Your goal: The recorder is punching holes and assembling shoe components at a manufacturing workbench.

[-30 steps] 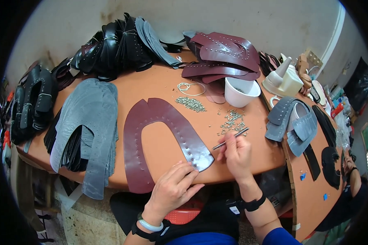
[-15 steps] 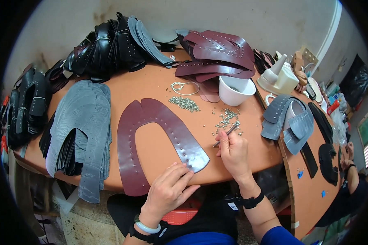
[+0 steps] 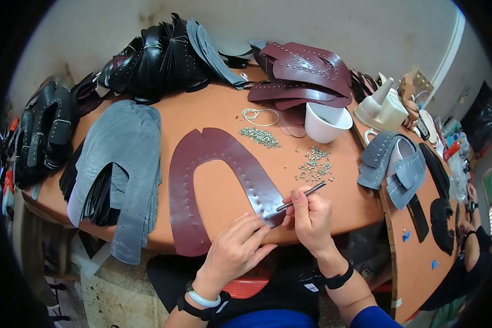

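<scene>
A maroon U-shaped leather piece (image 3: 187, 180) lies on the table before me, its curve away from me. Small metal studs run along its inner edge. The fingers of my left hand (image 3: 236, 246) rest on the end of its right leg, thumb apart; their tips hide part of that end. My right hand (image 3: 311, 218) is closed around a slim dark metal rod (image 3: 315, 188), held slantwise. Its lower tip is at the right leg, just beyond my left fingertips; whether it touches a stud I cannot tell. Loose studs (image 3: 314, 165) lie scattered beyond my right hand.
Grey U-shaped pieces (image 3: 109, 131) are stacked at left. Black bundles (image 3: 153, 60) and maroon studded pieces (image 3: 306, 68) stand at the back. A white bowl (image 3: 328, 127) sits beside another stud heap (image 3: 259, 137). Grey curved parts (image 3: 404, 183) lie at right, where another person's arm (image 3: 472, 249) shows.
My right hand has brought the rod from beside the loose studs to the leather piece's right leg. My left hand stays on that leg. The whole view has shifted slightly.
</scene>
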Motion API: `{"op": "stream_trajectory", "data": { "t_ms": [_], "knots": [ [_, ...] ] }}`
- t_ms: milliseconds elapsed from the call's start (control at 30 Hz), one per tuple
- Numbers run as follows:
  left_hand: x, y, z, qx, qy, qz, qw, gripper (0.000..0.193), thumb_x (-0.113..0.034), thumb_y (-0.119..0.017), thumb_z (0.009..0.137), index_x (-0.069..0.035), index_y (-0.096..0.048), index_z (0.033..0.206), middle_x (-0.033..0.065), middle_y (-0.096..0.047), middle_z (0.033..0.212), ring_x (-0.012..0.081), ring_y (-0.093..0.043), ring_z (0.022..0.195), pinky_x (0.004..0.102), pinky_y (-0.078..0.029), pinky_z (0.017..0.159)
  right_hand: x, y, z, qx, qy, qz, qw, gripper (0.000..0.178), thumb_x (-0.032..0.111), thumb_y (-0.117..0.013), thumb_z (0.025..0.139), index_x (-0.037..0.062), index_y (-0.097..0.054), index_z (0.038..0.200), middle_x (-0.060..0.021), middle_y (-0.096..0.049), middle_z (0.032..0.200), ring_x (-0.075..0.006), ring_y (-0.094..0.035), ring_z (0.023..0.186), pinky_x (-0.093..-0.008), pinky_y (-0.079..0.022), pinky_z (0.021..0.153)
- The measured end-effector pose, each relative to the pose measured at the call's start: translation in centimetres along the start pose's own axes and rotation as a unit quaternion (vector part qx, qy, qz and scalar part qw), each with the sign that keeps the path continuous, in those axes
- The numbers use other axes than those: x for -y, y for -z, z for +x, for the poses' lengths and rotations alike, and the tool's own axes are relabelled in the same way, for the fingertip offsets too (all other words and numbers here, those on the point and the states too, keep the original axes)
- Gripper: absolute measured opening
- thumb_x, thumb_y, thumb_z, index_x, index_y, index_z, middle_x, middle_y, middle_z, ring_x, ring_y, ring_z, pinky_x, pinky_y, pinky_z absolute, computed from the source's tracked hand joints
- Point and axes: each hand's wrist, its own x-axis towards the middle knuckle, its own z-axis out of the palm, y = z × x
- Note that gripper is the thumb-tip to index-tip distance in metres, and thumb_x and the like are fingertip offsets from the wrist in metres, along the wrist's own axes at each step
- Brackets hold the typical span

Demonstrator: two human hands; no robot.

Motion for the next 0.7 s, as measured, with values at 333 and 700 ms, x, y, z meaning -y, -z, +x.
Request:
{"op": "stream_trajectory", "data": {
  "t_ms": [333, 700],
  "knots": [
    [-0.2, -0.1, -0.3, -0.014, 0.013, 0.037, 0.999, 0.037, -0.013, -0.084, 0.062, 0.002, -0.068, 0.092, 0.0135, -0.064, 0.095, 0.0325, -0.064, 0.096, 0.0457, -0.051, 0.092, 2.6, 8.1, -2.8, -0.228, 0.012, -0.207, 0.951, 0.017, 0.015, -0.063, 0.092, -0.0004, -0.064, 0.085, -0.0122, -0.063, 0.066, -0.0204, -0.064, 0.057, -0.0333, -0.047, 0.052],
    [-0.5, -0.4, -0.5, -0.016, -0.006, 0.010, 1.000, 0.033, -0.011, -0.082, 0.065, 0.001, -0.068, 0.092, 0.0123, -0.063, 0.096, 0.0322, -0.064, 0.096, 0.0470, -0.051, 0.090, 4.1, 16.0, -10.7, -0.269, -0.018, -0.392, 0.880, 0.009, 0.001, -0.057, 0.092, -0.0006, -0.064, 0.097, -0.0131, -0.064, 0.080, -0.0184, -0.065, 0.060, -0.0276, -0.051, 0.055]
  ]
}}
